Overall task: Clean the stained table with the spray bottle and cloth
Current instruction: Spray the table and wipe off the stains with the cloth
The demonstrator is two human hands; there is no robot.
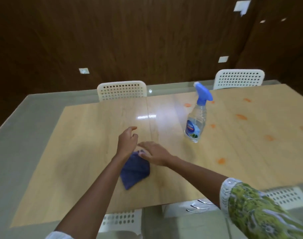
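Wooden table [88,135] carries orange stains [241,116] toward its right edge, spray bottle [197,116] standing among them. Near the front edge, left hand [127,141] hovers loosely curled; right hand [155,153], fingers straight, touches the blue cloth [135,171].

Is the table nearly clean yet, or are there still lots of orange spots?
Not nearly. Done: nothing that shows; orange stains still dot the table beside the spray bottle, which stands untouched. In hand: both hands are at the blue cloth; the right hand lies over its top corner, the left hand hovers just above it with loosely curled fingers. Left: spraying and wiping every spot.
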